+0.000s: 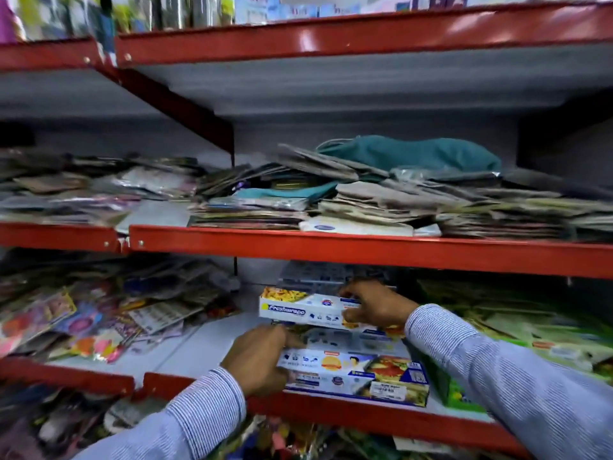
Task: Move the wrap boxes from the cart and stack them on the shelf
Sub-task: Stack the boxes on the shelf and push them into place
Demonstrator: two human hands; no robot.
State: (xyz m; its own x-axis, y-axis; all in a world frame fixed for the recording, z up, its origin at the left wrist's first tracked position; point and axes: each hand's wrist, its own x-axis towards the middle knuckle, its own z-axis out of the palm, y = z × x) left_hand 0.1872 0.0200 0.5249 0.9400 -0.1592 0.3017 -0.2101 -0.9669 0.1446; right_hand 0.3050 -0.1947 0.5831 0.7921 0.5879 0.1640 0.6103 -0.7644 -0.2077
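Long white and blue wrap boxes lie stacked on the lower red shelf [331, 410]. The front box [358, 376] rests near the shelf's front edge, and my left hand [262, 356] grips its left end. A second box [292, 308] with "Freshwrapp" lettering sits higher and farther back on the stack. My right hand [374, 305] holds that box's right end. More boxes show behind, partly hidden by my hands. The cart is out of view.
Colourful packets [66, 320] crowd the shelf to the left and green packs [530, 343] to the right. The shelf above [331, 249] carries flat folded bags and a teal cloth [414, 154]. A bare patch of shelf lies left of the boxes.
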